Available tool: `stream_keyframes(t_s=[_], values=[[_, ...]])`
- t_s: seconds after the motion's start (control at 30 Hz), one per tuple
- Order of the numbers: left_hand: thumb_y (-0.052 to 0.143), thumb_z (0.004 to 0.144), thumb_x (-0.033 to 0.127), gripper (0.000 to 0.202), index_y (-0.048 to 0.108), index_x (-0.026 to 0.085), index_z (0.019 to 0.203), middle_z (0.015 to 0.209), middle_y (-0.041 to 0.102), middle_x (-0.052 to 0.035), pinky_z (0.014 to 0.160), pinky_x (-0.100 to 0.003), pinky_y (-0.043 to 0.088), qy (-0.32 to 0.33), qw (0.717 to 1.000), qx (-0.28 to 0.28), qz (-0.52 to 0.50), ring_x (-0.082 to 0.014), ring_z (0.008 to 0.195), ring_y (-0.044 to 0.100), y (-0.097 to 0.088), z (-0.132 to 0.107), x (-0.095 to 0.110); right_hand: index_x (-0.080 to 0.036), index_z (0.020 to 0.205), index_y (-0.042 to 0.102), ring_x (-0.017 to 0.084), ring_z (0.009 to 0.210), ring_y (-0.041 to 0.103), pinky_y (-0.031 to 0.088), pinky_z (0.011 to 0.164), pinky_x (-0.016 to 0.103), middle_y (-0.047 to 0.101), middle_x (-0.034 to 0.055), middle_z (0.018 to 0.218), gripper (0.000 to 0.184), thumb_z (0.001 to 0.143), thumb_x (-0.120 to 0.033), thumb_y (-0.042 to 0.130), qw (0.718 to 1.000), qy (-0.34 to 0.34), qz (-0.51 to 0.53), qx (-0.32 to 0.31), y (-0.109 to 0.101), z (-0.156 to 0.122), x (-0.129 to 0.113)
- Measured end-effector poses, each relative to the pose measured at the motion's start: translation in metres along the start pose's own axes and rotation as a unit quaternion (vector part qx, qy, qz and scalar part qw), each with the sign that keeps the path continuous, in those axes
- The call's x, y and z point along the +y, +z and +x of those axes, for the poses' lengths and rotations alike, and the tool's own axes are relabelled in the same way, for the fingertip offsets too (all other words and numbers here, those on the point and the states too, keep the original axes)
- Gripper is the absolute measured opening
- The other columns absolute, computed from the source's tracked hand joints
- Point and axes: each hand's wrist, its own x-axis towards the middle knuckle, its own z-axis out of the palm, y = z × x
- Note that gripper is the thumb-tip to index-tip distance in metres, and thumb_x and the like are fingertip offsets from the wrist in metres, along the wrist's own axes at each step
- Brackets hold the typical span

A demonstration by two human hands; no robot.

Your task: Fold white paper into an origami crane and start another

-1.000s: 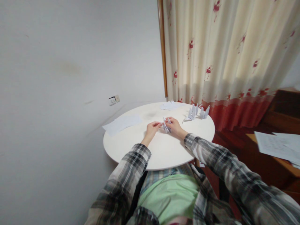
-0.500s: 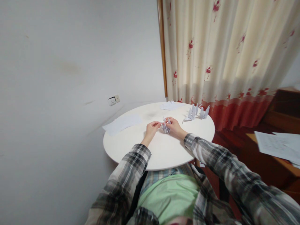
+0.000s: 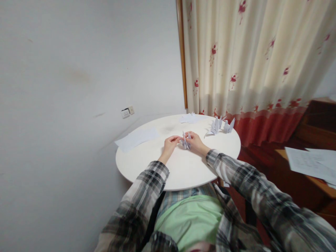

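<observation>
A white folded paper crane (image 3: 184,142) stands between my hands over the middle of the round white table (image 3: 181,175). My left hand (image 3: 170,144) pinches a pointed end on its left side, thumb and fingertips together. From the right, my right hand (image 3: 195,141) grips the crane's body, its fingers behind and around the folds and hiding part of them. The upright points of the paper show between the two hands.
More folded paper cranes (image 3: 215,126) stand at the table's right rear. Loose white sheets (image 3: 138,137) lie at the left, and smaller paper pieces (image 3: 189,118) at the back. A wall borders the left side; papers (image 3: 312,162) rest on wooden furniture at right.
</observation>
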Motion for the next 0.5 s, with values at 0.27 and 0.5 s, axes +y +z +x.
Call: stream_keyframes(t_s=[0.27, 0.5], values=[[0.065, 0.060, 0.031, 0.020, 0.067, 0.014, 0.069, 0.068, 0.067, -0.0042, 0.063, -0.026, 0.046, 0.010, 1.000, 0.004, 0.001, -0.0126, 0.060, 0.056, -0.001, 0.001, -0.003, -0.016, 0.062, 0.063, 0.016, 0.079, 0.054, 0.040, 0.078, 0.032, 0.060, 0.0039, 0.078, 0.014, 0.066, -0.030, 0.063, 1.000, -0.006, -0.001, 0.005, 0.002, 0.000, 0.003], [0.067, 0.059, 0.034, 0.023, 0.068, 0.014, 0.070, 0.072, 0.067, -0.0053, 0.063, -0.027, 0.047, 0.015, 1.000, 0.016, 0.015, -0.0138, 0.064, 0.057, -0.002, 0.004, -0.010, -0.018, 0.062, 0.063, 0.016, 0.075, 0.054, 0.041, 0.076, 0.032, 0.060, 0.0034, 0.076, 0.012, 0.067, -0.029, 0.062, 1.000, -0.007, -0.015, -0.009, 0.001, -0.002, -0.002]])
